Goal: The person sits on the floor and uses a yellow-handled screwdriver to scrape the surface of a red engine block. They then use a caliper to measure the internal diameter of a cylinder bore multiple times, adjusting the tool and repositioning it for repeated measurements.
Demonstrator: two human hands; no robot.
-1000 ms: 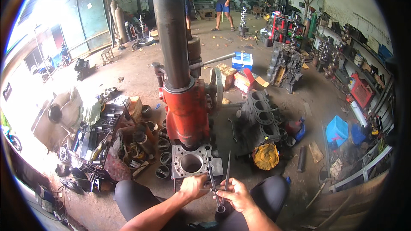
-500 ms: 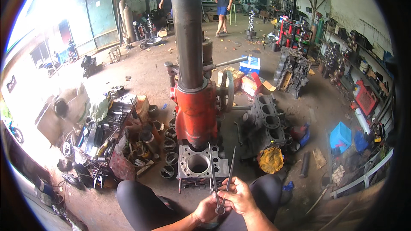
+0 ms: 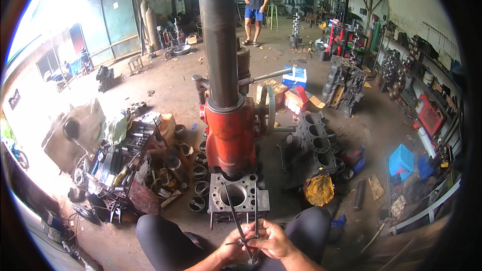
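A dark metal spring caliper (image 3: 234, 215) is between my hands, its two long legs apart and pointing away from me. My left hand (image 3: 230, 247) is closed around its lower part, by the thin adjusting screw. My right hand (image 3: 275, 241) pinches the other side near that screw. The caliper's round spring end is low between my wrists. Beyond the leg tips is a grey engine block (image 3: 263, 198) with a round cylinder bore, and the legs cross in front of it in this view. An orange-red boring machine (image 3: 230, 138) with a thick steel column stands over the block's far side.
Metal rings (image 3: 202, 188) line the floor left of the block. Farther left is a tool-covered bench (image 3: 113, 163). At right stand another engine block (image 3: 312, 135) with a yellow bag (image 3: 319, 189) and a blue container (image 3: 400, 162). A person (image 3: 256, 0) stands at the back.
The caliper has tilted and shifted left, and its leg tips are closer together. My hands have moved slightly lower. The person at the back has shifted left, with one arm bent.
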